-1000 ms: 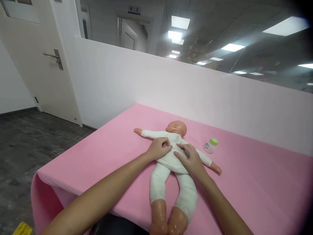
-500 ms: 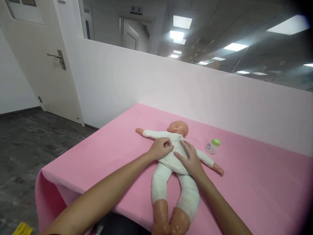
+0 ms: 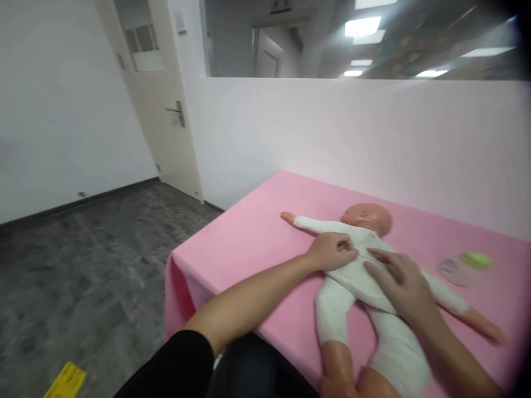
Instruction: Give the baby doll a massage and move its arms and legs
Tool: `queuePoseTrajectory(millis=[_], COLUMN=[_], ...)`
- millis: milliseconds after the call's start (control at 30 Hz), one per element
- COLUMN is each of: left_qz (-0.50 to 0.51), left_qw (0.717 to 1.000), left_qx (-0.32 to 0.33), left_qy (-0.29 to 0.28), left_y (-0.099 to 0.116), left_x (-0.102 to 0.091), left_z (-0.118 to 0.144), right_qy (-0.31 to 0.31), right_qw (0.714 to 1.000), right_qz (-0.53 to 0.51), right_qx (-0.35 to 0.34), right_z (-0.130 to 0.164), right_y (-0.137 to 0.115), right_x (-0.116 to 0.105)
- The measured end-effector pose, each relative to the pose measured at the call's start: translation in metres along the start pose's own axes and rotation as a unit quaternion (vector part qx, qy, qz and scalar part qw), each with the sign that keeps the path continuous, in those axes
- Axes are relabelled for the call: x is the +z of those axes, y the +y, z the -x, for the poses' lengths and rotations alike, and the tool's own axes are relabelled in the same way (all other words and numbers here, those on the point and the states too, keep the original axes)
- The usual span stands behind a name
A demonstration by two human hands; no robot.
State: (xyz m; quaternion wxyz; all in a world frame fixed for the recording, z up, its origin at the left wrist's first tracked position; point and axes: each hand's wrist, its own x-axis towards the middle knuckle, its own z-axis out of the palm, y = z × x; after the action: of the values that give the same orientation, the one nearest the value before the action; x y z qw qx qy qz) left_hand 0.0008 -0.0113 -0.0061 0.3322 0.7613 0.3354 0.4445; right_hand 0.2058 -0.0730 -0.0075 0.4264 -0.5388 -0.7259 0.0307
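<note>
A baby doll [image 3: 352, 276] with a white cloth body lies face up on the pink-covered table, its head [image 3: 369, 216] turned to the left and its arms spread. My left hand [image 3: 334, 251] rests at the left side of the doll's chest, fingers curled to the thumb; what they hold, if anything, is hidden. Over the right side of the torso is my right hand [image 3: 402, 282], slightly blurred, with thumb and fingers apart and bent. Beyond the doll's right-hand arm stands a small clear bottle [image 3: 454, 271] with a green cap [image 3: 476, 260], smeared by motion.
The pink cloth [image 3: 244, 232] hangs over the table's near left corner. A white wall with a window runs along the back. At the left are a door [image 3: 166, 138] and dark floor [image 3: 103, 265], with a yellow marker [image 3: 66, 381] on it.
My view has swung left, so the doll, bottle and hands appear farther right. My left hand keeps its curled shape on the torso; my right fingers are more bent.
</note>
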Motion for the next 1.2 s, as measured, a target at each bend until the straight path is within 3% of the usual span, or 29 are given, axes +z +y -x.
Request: queuePoseTrajectory(millis=[267, 633, 1200], left_qz=[0.0, -0.002, -0.006], left_qw=[0.999, 1.0, 1.0], left_qx=[-0.028, -0.002, 0.007], left_qy=[-0.027, -0.014, -0.007], left_y=[-0.007, 0.001, 0.002], left_x=[0.004, 0.0, 0.001], left_z=[-0.001, -0.001, -0.002], right_qy=[-0.039, -0.023, -0.032], right_qw=[0.998, 0.999, 0.997], right_qz=[0.02, 0.011, 0.0], right_qx=[0.036, 0.036, 0.065], right_z=[0.0, 0.0, 0.001], right_y=[0.031, 0.009, -0.004], right_x=[0.005, 0.002, -0.006])
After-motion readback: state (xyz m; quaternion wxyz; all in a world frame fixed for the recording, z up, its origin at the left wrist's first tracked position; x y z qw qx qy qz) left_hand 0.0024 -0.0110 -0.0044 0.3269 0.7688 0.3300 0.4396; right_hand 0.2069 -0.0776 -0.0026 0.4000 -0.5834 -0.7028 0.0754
